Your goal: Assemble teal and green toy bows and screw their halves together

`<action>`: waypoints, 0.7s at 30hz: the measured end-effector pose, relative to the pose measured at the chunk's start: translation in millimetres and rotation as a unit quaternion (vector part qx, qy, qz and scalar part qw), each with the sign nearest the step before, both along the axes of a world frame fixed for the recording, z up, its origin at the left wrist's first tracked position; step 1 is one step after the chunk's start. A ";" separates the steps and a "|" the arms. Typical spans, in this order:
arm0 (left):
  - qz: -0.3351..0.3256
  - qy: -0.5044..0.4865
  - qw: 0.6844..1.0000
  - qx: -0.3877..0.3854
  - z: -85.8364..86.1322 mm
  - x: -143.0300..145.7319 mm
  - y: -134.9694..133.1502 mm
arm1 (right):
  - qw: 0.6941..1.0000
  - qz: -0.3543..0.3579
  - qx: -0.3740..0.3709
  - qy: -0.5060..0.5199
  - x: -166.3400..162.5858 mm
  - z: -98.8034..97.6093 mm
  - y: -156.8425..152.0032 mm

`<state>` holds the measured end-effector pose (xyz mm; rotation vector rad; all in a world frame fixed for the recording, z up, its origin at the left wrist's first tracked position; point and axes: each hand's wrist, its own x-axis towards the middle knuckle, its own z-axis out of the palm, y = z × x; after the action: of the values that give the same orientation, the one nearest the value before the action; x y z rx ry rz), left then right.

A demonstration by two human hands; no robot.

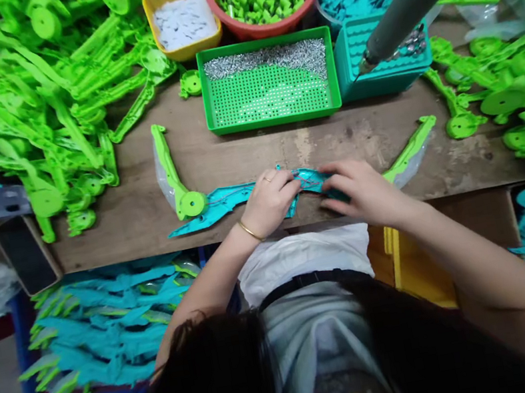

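Observation:
A long, curved blue plastic shell [223,205] lies at the table's front edge, with thin reddish wires along its inside. My left hand [271,200] is closed over its middle, fingertips pressed together by the wires. Curled around the shell's right part is my right hand [360,187], its fingers somewhat spread; it hides that end. From the left part rises a green arm with a round hub [192,203] and a clear blade-like piece. A similar green arm [410,153] sticks out beyond my right hand. What my fingertips pinch is too small to make out.
Behind the shell stands a green tray [275,119] of small screws. Further back are a red bowl [273,24] of green parts and a yellow box [189,50]. A power screwdriver [393,17] hangs at upper right. Green parts [38,107] pile up left; a phone [27,255] lies there.

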<state>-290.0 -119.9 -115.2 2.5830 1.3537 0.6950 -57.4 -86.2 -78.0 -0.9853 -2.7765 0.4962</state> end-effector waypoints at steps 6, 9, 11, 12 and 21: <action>-0.007 -0.025 1.000 -0.011 -3.6 -2.4 8.1 | 0.984 -0.003 0.176 -0.012 -10.8 -12.9 -14.7; 0.023 -0.007 1.000 0.000 -3.3 2.7 8.3 | 0.985 -0.041 0.170 0.008 -14.0 -15.6 -14.7; 0.042 0.024 0.999 0.014 -2.2 7.0 8.0 | 0.986 -0.067 0.150 0.007 -15.0 -15.9 -14.2; 0.049 0.043 0.998 0.022 -1.4 9.0 8.0 | 0.987 -0.077 0.139 0.001 -15.4 -15.7 -14.0; 0.064 0.119 0.990 0.044 7.2 17.4 9.8 | 0.991 -0.125 0.050 -0.022 -25.1 -14.8 -9.3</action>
<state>-272.6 -110.2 -108.0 2.7401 1.6053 0.4844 -82.6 -95.6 -92.8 -1.3104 -2.6320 0.2990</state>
